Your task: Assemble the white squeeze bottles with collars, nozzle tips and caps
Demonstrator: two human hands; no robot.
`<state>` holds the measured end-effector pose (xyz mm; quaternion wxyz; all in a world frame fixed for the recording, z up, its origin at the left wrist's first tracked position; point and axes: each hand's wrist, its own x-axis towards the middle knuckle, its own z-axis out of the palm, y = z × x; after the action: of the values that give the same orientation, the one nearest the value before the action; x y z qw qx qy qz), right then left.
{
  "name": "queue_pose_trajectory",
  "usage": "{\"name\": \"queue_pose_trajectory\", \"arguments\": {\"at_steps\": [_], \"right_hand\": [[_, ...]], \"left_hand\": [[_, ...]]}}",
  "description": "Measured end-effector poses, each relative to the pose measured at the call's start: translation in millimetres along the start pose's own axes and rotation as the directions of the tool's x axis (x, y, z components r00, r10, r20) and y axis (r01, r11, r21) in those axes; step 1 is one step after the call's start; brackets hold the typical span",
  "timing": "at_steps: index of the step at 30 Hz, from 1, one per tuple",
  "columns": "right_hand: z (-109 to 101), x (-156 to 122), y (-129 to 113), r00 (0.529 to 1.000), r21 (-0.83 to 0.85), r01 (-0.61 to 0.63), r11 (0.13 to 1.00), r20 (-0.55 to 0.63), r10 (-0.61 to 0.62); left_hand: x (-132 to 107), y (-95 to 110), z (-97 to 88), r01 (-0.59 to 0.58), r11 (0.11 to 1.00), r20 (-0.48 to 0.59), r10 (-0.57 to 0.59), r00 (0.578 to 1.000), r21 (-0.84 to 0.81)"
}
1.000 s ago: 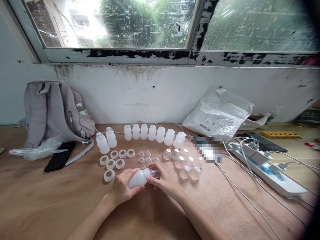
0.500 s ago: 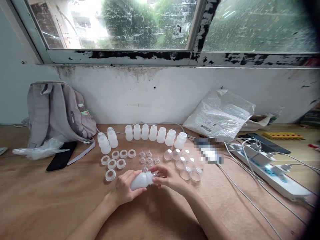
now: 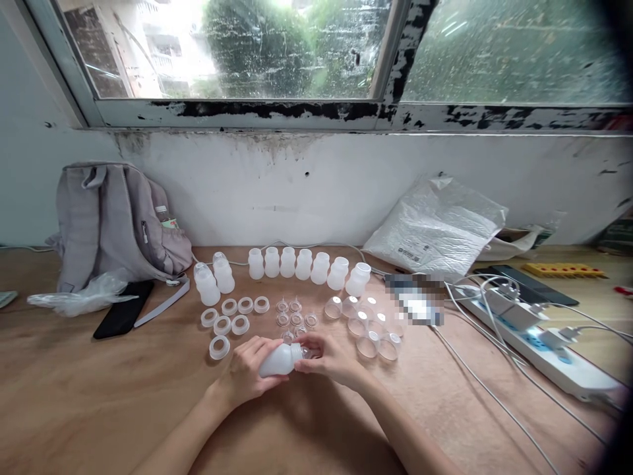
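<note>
My left hand (image 3: pixel 244 371) is wrapped round a small white plastic bottle (image 3: pixel 277 361) held on its side just above the wooden table (image 3: pixel 99 402). My right hand (image 3: pixel 330 356) pinches a clear teat (image 3: pixel 305 351) at the bottle's neck. Beyond my hands lie several white screw rings (image 3: pixel 230 321), several clear teats (image 3: pixel 295 312) and several clear dome caps (image 3: pixel 368 324). Further back stands a row of several open white bottles (image 3: pixel 306 265), with two capped bottles (image 3: pixel 213 278) at its left.
A grey backpack (image 3: pixel 113 221), a black phone (image 3: pixel 122 316) and crumpled clear plastic (image 3: pixel 79 298) lie at the left. At the right are a white plastic bag (image 3: pixel 438 227), a power strip (image 3: pixel 539 343) with white cables, a dark tablet (image 3: pixel 524 280) and a yellow block (image 3: pixel 564 269).
The right hand's fingers have shifted over the bottle's neck, covering more of the clear teat. The bottle stays in the left hand. The view has drifted slightly.
</note>
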<state>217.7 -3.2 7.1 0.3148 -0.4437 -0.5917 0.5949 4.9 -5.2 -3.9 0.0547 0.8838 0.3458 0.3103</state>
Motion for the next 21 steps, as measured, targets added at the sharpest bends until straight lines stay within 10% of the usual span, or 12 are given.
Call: {"name": "queue_pose_trajectory", "arguments": {"at_steps": [7, 15, 21], "right_hand": [[4.1, 2.8, 3.9, 0.984, 0.006, -0.18, 0.984, 0.0, 0.18], [3.3, -1.4, -1.9, 0.995, -0.096, -0.1, 0.99, -0.028, 0.097], [7.2, -7.5, -20.7, 0.989, 0.154, 0.146, 0.977, 0.009, -0.149]], "left_hand": [[-0.6, 1.7, 3.1, -0.053, 0.998, 0.038, 0.052, 0.998, 0.026], [-1.7, 1.8, 6.1, -0.033, 0.999, 0.019, 0.033, 0.999, 0.026], [6.7, 21.4, -9.5, 0.388, 0.821, 0.157, -0.355, 0.921, -0.419]]}}
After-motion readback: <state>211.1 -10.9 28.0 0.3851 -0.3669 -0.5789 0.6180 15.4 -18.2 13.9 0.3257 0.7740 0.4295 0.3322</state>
